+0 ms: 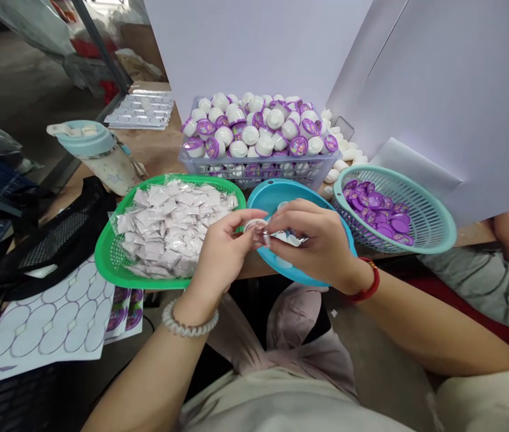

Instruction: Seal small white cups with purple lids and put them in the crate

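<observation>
Above a teal plastic dish (276,193), the left hand (223,255) closes its fingers around a small round white cup (254,227), while the right hand (315,240) pinches a foil sachet (286,239) just beside it; more sachets fill a green basket (99,258) to the left.

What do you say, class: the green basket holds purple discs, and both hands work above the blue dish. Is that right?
No: the green basket holds white sachets. The purple discs lie in the teal basket, as the head view shows. The left hand and right hand do work above the blue dish.
</observation>
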The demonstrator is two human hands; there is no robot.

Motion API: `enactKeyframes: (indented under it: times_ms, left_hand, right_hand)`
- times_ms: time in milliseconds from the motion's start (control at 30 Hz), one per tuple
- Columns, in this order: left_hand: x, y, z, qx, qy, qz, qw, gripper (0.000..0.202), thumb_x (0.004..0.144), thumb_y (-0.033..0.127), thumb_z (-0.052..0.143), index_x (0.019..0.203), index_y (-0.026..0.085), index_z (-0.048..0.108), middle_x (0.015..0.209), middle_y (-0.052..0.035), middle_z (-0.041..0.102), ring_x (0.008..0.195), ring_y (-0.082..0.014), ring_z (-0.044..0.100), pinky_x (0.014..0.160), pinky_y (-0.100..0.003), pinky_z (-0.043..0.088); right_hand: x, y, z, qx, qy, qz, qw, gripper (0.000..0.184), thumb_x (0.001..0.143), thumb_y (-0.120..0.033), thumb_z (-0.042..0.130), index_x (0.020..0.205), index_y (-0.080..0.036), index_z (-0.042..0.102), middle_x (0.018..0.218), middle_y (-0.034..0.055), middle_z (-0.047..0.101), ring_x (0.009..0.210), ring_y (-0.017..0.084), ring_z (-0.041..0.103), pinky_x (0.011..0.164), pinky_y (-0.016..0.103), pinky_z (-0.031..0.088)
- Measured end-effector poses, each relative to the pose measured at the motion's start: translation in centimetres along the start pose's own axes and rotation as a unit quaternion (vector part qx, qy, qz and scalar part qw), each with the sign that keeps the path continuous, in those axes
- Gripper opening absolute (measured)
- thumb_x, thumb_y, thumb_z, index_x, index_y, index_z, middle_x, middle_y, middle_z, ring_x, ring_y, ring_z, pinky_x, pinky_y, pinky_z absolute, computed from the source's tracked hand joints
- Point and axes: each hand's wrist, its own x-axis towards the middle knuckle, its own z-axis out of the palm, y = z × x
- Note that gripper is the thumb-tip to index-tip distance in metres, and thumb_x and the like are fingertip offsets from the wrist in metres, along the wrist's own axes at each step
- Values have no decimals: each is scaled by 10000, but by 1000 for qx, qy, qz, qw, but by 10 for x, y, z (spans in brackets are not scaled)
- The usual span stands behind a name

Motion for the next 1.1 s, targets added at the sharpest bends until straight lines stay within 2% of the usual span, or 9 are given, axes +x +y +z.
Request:
enactKeyframes:
  times_ms: [233, 400, 500, 633, 733, 833, 933, 1033, 1100]
  left_hand:
    - [-4, 16, -14, -46, -85, -111, 989, 609, 743, 117, 847, 1340, 207, 765, 1007, -30, 822, 951, -197, 767, 908, -316, 596]
    - [-4, 9, -18, -23, -72, -67, 995, 460, 815, 220, 883, 1269, 204, 808, 1147, -81, 820, 1040, -241, 771, 970, -370, 609]
    - [-5, 3, -15, 44, -72, -7, 996, 431, 863, 312, 862, 1282, 225, 811, 1027, -60, 828, 914, -228, 769, 884, -359, 620]
    - [-11, 9, -8, 25, -92, -19, 995, 398, 834, 357, 891, 1213, 248, 841, 932, -47, 829, 818, -211, 754, 781, -321, 626]
    - [-16, 17, -3, 31, -81, -26, 996, 337, 800, 367, 912, 1107, 240, 854, 962, -67, 832, 865, -227, 761, 744, -295, 630]
    - [-17, 20, -3, 21, -52, -25, 998, 321, 729, 368, 954, 978, 242, 795, 948, -54, 817, 802, -192, 731, 693, -256, 610]
    - [-17, 19, -5, 21, -55, -42, 997, 308, 732, 394, 945, 936, 235, 776, 839, -16, 753, 704, -145, 658, 639, -221, 574]
    - [-18, 17, -5, 22, -82, -62, 994, 314, 802, 400, 898, 1067, 250, 822, 780, 10, 695, 702, -124, 619, 640, -195, 546]
    - [-20, 16, -4, -5, -91, -73, 993, 354, 823, 388, 889, 1147, 270, 804, 816, 13, 718, 741, -123, 642, 689, -200, 557]
  right_hand:
    - [11, 0, 17, -109, -94, 61, 988, 163, 931, -233, 675, 771, -255, 703, 807, 40, 682, 885, 263, 667, 784, 403, 553]
    - [9, 1, 14, -131, -94, 17, 987, 237, 983, -237, 610, 790, -241, 747, 821, 73, 642, 946, 286, 651, 814, 420, 569]
    - [7, -3, 1, -78, -162, -19, 984, 218, 997, -249, 591, 968, -253, 807, 928, 87, 668, 974, 286, 668, 887, 465, 590]
    - [0, 2, -30, 92, -202, -20, 975, 242, 1009, -312, 636, 1186, -352, 796, 1143, 57, 732, 1037, 237, 721, 949, 431, 622]
    - [-11, 35, -63, 182, -106, 29, 977, 147, 989, -384, 707, 1078, -343, 817, 1169, 42, 772, 1099, 232, 743, 941, 393, 638]
    - [-20, 102, -102, 79, 33, 178, 980, 179, 927, -376, 776, 1066, -266, 801, 1078, 67, 798, 972, 246, 764, 848, 404, 641]
    - [-28, 175, -128, -193, -89, 314, 925, 268, 845, -221, 799, 1112, -202, 819, 1076, 121, 811, 925, 273, 753, 876, 440, 599]
    - [-32, 220, -126, -238, -240, 317, 886, 379, 836, -133, 772, 1210, -174, 817, 1094, 112, 821, 964, 265, 744, 922, 395, 559]
    - [-31, 232, -118, -236, -263, 313, 881, 363, 857, -108, 734, 1205, -156, 824, 1039, 103, 827, 924, 240, 734, 914, 363, 539]
